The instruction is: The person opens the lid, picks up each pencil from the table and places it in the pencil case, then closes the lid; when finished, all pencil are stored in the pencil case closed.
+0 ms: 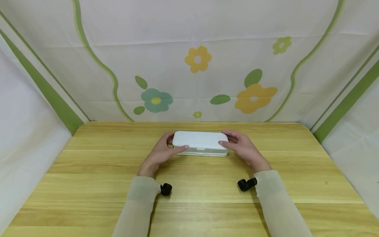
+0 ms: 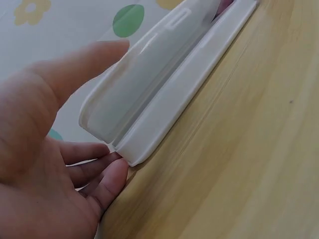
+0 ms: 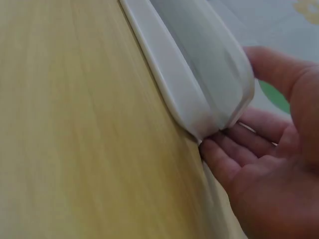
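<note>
A long white plastic pencil case (image 1: pixel 200 139) with rounded corners lies toward the back of the wooden table. Its lid (image 2: pixel 144 74) has translucent sides and stands slightly ajar, leaving a narrow gap above the white base (image 3: pixel 172 74). My left hand (image 1: pixel 161 151) holds the left end, thumb on the lid's front edge and fingers against the end of the base. At the opposite end, my right hand (image 1: pixel 244 149) grips likewise, with its thumb on the lid and its fingers at the base's corner. What lies inside the case is hidden.
The wooden table (image 1: pixel 195 197) extends around the case. Behind it hangs a pale cloth (image 1: pixel 171 62) printed with flowers and leaves, with white cloth at both sides. A small black camera sits on each sleeve cuff.
</note>
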`<state>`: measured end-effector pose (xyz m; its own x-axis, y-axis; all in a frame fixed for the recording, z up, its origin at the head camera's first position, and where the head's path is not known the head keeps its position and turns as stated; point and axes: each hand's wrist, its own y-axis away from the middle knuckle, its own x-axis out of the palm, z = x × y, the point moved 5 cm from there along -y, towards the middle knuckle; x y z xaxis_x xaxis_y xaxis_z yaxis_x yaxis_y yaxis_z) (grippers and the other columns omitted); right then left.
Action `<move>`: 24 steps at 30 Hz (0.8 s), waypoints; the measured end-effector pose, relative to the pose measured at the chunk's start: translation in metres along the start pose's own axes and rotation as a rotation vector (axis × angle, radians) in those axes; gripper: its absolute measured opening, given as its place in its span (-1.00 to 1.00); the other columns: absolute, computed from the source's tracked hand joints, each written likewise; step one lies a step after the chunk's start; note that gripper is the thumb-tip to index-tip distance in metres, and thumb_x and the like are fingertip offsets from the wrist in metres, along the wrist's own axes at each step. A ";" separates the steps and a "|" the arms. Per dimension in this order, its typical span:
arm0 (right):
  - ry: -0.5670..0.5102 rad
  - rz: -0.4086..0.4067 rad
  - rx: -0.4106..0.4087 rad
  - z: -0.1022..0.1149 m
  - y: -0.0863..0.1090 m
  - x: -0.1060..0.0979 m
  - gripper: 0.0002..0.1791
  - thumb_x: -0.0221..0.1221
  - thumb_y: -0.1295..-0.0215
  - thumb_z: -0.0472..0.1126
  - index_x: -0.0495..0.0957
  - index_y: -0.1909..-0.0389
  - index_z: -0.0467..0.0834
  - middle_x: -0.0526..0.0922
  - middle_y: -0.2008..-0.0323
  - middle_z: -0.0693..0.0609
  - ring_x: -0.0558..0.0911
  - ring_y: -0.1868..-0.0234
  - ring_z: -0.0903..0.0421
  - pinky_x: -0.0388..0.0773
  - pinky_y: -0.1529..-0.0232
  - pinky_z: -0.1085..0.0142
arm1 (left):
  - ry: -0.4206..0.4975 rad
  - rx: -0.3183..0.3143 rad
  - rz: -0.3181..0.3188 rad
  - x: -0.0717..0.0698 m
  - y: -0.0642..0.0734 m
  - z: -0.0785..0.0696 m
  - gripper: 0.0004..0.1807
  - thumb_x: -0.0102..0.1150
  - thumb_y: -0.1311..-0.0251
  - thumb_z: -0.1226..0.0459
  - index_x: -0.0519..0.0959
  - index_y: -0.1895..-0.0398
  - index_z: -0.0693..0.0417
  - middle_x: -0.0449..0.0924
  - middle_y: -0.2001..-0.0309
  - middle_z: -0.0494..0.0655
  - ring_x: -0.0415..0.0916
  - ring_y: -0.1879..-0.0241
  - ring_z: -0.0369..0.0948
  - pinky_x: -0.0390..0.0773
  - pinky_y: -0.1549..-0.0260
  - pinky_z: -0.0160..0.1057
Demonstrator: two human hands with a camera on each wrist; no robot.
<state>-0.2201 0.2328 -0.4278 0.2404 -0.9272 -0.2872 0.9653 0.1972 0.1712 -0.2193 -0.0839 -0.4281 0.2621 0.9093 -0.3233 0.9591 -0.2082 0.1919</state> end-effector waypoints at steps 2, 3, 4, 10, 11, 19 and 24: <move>0.038 0.002 -0.007 0.002 0.000 0.003 -0.08 0.42 -0.44 0.01 0.23 -0.67 -0.18 0.23 -0.68 -0.17 0.22 -0.70 -0.17 0.24 -0.65 -0.06 | -0.017 0.011 0.001 0.000 0.000 -0.001 0.04 0.58 -0.19 -0.07 0.25 -0.64 0.01 0.43 -0.30 0.00 0.33 -0.21 -0.03 0.43 -0.12 -0.10; 0.057 0.000 -0.009 0.003 0.000 0.005 -0.06 0.43 -0.43 0.01 0.22 -0.67 -0.19 0.24 -0.68 -0.18 0.25 -0.69 -0.17 0.26 -0.63 -0.07 | -0.020 0.014 -0.001 0.001 -0.001 -0.001 0.03 0.58 -0.20 -0.05 0.25 -0.64 0.02 0.43 -0.29 0.01 0.33 -0.21 -0.03 0.43 -0.12 -0.10; 0.084 -0.001 -0.014 0.004 0.000 0.006 -0.05 0.43 -0.42 0.01 0.20 -0.68 -0.20 0.26 -0.66 -0.20 0.28 -0.67 -0.18 0.30 -0.62 -0.07 | -0.023 0.014 -0.006 0.001 -0.001 -0.002 0.02 0.58 -0.21 -0.03 0.25 -0.64 0.04 0.43 -0.30 0.02 0.33 -0.21 -0.03 0.42 -0.13 -0.10; 0.197 -0.027 -0.013 0.005 0.001 0.010 -0.02 0.43 -0.42 -0.03 0.16 -0.69 -0.22 0.31 -0.62 -0.28 0.37 -0.62 -0.23 0.39 -0.56 -0.09 | -0.046 0.037 -0.029 0.004 -0.004 -0.005 -0.04 0.60 -0.19 0.14 0.31 -0.61 0.08 0.48 -0.34 0.05 0.40 -0.22 -0.01 0.48 -0.13 -0.13; 0.207 -0.030 -0.011 0.005 0.001 0.010 -0.03 0.43 -0.42 -0.02 0.16 -0.69 -0.22 0.30 -0.63 -0.28 0.35 -0.63 -0.23 0.38 -0.57 -0.10 | -0.048 0.044 -0.030 0.005 -0.004 -0.005 -0.05 0.60 -0.18 0.16 0.32 -0.60 0.09 0.49 -0.35 0.06 0.41 -0.22 0.00 0.50 -0.13 -0.13; 0.318 -0.072 -0.007 0.011 0.008 0.005 -0.05 0.40 -0.44 0.09 0.22 -0.67 -0.19 0.34 -0.61 -0.28 0.42 -0.59 -0.24 0.46 -0.52 -0.09 | -0.069 0.044 -0.041 0.010 -0.001 -0.010 -0.05 0.61 -0.18 0.15 0.32 -0.60 0.06 0.41 -0.45 0.06 0.39 -0.33 0.05 0.53 -0.29 0.02; 0.308 -0.064 -0.004 0.013 0.011 0.003 0.00 0.44 -0.38 0.12 0.22 -0.67 -0.20 0.38 -0.59 -0.29 0.44 -0.57 -0.25 0.46 -0.51 -0.10 | -0.072 0.029 -0.047 0.011 0.000 -0.011 -0.03 0.62 -0.17 0.14 0.31 -0.60 0.07 0.40 -0.45 0.07 0.38 -0.33 0.05 0.52 -0.29 0.02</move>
<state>-0.2098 0.2282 -0.4145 0.1987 -0.7977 -0.5694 0.9796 0.1436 0.1406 -0.2174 -0.0701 -0.4219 0.2225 0.8904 -0.3972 0.9730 -0.1770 0.1482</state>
